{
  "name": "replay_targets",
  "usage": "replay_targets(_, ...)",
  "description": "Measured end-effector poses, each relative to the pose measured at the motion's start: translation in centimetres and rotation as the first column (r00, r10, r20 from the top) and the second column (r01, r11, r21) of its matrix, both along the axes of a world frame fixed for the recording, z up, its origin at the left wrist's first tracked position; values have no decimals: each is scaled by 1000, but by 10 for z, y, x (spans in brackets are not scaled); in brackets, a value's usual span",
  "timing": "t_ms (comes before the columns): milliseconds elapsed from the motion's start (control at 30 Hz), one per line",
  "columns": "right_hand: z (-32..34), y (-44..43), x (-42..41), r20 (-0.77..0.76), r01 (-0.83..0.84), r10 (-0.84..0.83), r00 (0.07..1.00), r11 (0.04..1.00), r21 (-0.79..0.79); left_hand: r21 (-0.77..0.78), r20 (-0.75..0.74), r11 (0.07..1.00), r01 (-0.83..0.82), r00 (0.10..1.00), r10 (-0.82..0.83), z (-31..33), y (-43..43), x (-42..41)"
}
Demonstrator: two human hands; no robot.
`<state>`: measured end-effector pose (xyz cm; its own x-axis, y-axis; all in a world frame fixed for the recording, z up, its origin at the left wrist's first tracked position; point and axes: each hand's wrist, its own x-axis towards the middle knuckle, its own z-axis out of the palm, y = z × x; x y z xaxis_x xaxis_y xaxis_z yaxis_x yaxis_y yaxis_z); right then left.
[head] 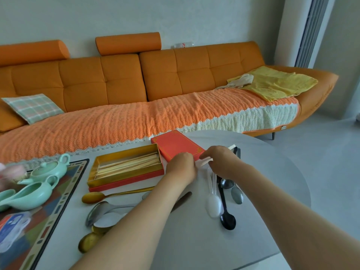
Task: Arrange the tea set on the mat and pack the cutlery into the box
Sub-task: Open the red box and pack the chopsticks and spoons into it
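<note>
An open red box (124,181) with a gold lining holds several pale chopsticks (128,164). Its red lid (175,145) lies to the right. My left hand (181,168) and my right hand (222,160) meet beside the lid, both gripping a bundle of pale chopsticks (206,162). Below the right hand lie a white plastic spoon (213,206), a black spoon (227,219) and metal spoons (236,193). A gold spoon (93,197) and steel spoons (97,211) lie below the box. A pale green teapot (50,168) and pitcher (31,195) stand on the patterned mat (58,207).
The round grey table's edge (303,178) curves off to the right, with bare floor beyond. An orange sofa (136,90) runs along the back. A blue and red packet (13,228) lies on the mat at the left. A blurred pinkish shape (9,174) shows at the left edge.
</note>
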<state>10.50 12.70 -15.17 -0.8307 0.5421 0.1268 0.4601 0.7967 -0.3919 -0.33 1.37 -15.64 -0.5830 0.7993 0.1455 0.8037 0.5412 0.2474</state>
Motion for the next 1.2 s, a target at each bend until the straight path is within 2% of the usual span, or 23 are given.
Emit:
replay_targets(100, -3, 4, 0, 8, -18, 18, 1000, 997, 72, -8, 6, 999, 32, 999, -32, 4, -12, -2)
replay_targets(200, 1, 2, -2, 30, -62, 58, 998, 984, 169, 77, 19, 996, 39, 999, -40, 8, -29, -9)
replay_targets(267, 5, -2, -5, 1, -69, 70, 998, 975, 210, 139, -24, 989, 51, 999, -48, 13, -42, -14)
replay_targets(400, 10, -12, -15, -109, -90, 107, 988, 985, 150, 232, -194, 971, 65, 981, -19, 25, -76, -31)
replay_targets(500, 12, -27, -29, -182, -134, 156, 971, 983, 126, 256, -266, 967, 9, 962, 62, 30, -106, -52)
replay_targets(833, 27, -96, -92, -209, -264, 299, 931, 948, 177, 281, -216, 946, -158, 950, 223, 16, -207, -105)
replay_targets(967, 22, -114, -109, -172, -266, 296, 939, 947, 179, 248, -191, 964, -96, 971, 146, 9, -221, -114)
replay_targets(1067, 19, -123, -119, -123, -244, 270, 955, 951, 191, 154, -196, 988, -2, 980, 32, 4, -220, -113)
replay_targets(1200, 16, -128, -129, -98, -213, 222, 970, 972, 99, 50, -174, 999, 19, 985, -10, 1, -217, -117)
